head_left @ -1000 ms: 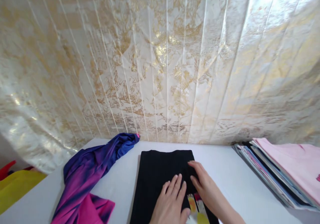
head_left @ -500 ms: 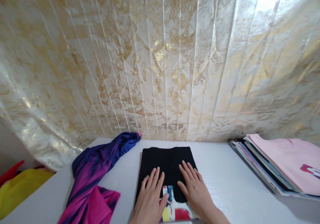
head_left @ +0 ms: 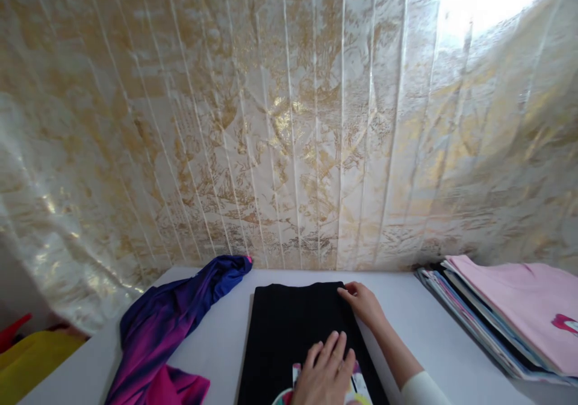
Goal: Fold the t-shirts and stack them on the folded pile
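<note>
A folded black garment [head_left: 289, 333] with a coloured print near its bottom edge lies flat on the white table [head_left: 406, 327]. My left hand [head_left: 326, 374] rests on its lower middle, fingers stretched out and flat, holding nothing. My right hand [head_left: 365, 303] reaches to the garment's far right corner, with fingers curled at the cloth's edge; whether they pinch the fabric is not clear.
A crumpled blue, purple and pink garment [head_left: 167, 327] lies to the left. A stack of folded clothes with a pink shirt [head_left: 519, 302] on top sits at the right. Yellow and red cloth [head_left: 31, 357] shows at the far left. A gold-patterned curtain [head_left: 289, 122] hangs behind.
My right hand has slid from the garment's middle up to its far right corner. My left hand has shifted right and down. The view has tilted slightly.
</note>
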Demonstrator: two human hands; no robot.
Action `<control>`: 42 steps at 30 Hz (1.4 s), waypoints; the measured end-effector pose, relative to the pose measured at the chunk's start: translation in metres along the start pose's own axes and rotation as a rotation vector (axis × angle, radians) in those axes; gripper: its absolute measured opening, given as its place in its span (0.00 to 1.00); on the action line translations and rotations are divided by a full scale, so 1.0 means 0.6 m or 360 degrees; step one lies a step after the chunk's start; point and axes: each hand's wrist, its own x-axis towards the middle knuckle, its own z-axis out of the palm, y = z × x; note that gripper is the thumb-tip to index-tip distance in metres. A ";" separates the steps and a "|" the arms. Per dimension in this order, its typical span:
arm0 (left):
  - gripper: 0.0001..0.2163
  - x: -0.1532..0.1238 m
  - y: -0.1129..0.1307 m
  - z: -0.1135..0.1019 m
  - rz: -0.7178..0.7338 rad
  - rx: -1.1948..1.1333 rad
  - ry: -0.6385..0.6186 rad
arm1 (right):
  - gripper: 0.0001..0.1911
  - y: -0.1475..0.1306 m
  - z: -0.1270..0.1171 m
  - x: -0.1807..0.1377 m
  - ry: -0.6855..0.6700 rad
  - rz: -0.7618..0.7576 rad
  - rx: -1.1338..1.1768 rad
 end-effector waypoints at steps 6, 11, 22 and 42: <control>0.21 0.013 -0.019 0.059 0.0167 0.0235 0.0147 | 0.10 -0.001 0.015 0.029 -0.0060 0.0041 0.0163; 0.33 0.001 -0.010 0.062 0.0149 0.0159 0.0141 | 0.15 0.017 0.028 0.051 -0.0171 0.0098 0.0366; 0.31 -0.005 -0.001 0.041 0.0142 0.0230 0.0080 | 0.08 0.021 0.018 0.045 -0.0074 -0.0096 0.0521; 0.22 0.061 0.003 -0.091 -0.0363 -0.0133 0.0022 | 0.12 0.000 -0.030 -0.045 -0.0133 -0.0064 0.0156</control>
